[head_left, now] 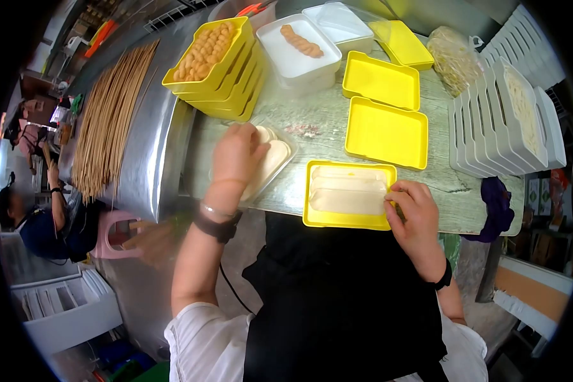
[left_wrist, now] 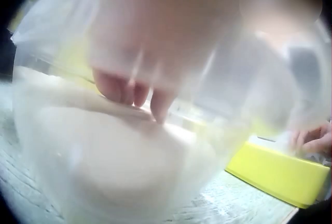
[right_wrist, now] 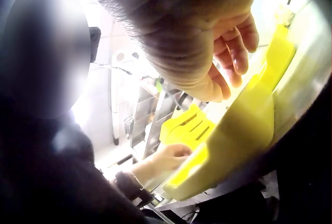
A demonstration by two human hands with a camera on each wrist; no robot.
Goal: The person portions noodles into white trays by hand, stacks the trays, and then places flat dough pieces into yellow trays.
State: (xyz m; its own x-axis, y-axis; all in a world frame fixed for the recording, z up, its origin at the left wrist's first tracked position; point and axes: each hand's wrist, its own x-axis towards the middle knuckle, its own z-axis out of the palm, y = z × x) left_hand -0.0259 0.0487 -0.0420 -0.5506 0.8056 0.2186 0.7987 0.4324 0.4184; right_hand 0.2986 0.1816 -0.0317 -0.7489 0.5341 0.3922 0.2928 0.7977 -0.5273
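My left hand (head_left: 235, 156) reaches down over a clear plastic container (head_left: 293, 143) that holds stacked flat, pale, round-ended strips (head_left: 274, 156). Seen through the hazy plastic in the left wrist view, its fingertips pinch at the edge of a pale strip (left_wrist: 119, 146). A yellow tray (head_left: 350, 223) lies at the table's front edge with several long pale strips (head_left: 347, 192) side by side in it. At the tray's right end is my right hand (head_left: 414, 210), its fingers loosely bent and the fingertips right at the strip ends. The right wrist view shows those fingers relaxed and apart above the tray's rim.
Two yellow trays (head_left: 388, 141) stand behind the filled one. Stacked yellow trays (head_left: 232, 95) with twisted brown pieces rise at the back left, beside a white tub (head_left: 270, 48). Wooden skewers (head_left: 111, 121) lie far left. Grey slotted trays (head_left: 484, 127) stand right, near a purple cloth (head_left: 495, 207).
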